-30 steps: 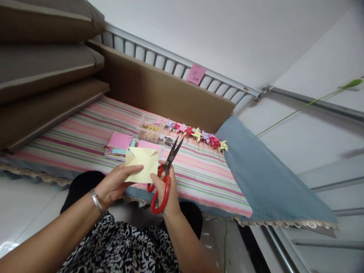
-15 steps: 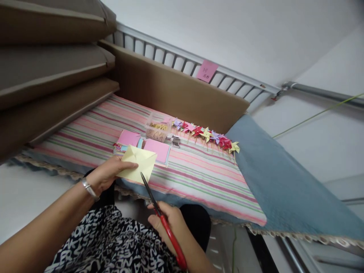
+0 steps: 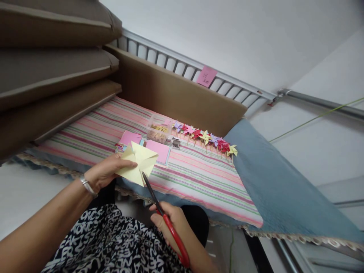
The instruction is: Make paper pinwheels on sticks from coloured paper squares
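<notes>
My left hand [image 3: 106, 172] pinches a pale yellow paper square [image 3: 139, 163] with cuts from its corners, held just above the near edge of the striped mattress [image 3: 199, 178]. My right hand [image 3: 170, 223] grips red-handled scissors [image 3: 166, 223]. Their dark blades point up and left, and the tips meet the paper's lower edge. A silver bracelet [image 3: 85, 184] circles my left wrist.
On the striped cloth lie stacks of pink and coloured paper squares [image 3: 157, 150], a clear box of sticks [image 3: 157, 129] and a row of several paper pinwheels [image 3: 204, 138]. A cardboard panel [image 3: 176, 94] stands behind. Grey cushions [image 3: 51, 72] are stacked left; a blue blanket [image 3: 273, 189] lies right.
The scissors swung from upright beside the paper down to below it, blades now entering its lower edge. My left hand turned the paper slightly.
</notes>
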Demonstrator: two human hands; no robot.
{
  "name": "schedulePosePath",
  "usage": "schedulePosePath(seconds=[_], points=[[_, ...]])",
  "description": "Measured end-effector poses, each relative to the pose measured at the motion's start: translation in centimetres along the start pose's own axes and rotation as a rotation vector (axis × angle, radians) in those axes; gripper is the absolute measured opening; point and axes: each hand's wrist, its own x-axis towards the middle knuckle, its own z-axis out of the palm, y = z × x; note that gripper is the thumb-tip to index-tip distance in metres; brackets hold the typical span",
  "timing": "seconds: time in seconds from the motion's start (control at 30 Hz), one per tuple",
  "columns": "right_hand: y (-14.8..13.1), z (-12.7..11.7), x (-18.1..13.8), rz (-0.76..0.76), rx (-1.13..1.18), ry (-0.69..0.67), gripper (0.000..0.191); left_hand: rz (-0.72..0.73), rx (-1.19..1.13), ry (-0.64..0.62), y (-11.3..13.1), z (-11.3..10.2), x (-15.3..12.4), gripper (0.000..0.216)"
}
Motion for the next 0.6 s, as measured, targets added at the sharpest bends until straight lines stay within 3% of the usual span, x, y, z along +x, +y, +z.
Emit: schedulePosePath(seconds=[0.43,0.6], points=[[-0.29,0.64,0.36,-0.028,-0.006,0.034,0.025,0.02,-0.011,-0.03,-0.53,0.55,-0.18,0.024],[0.41,0.68,0.74,-0.089,-0.031,0.022,0.027,0.033,-0.022,-0.056,-0.37,0.79,-0.39,0.033]])
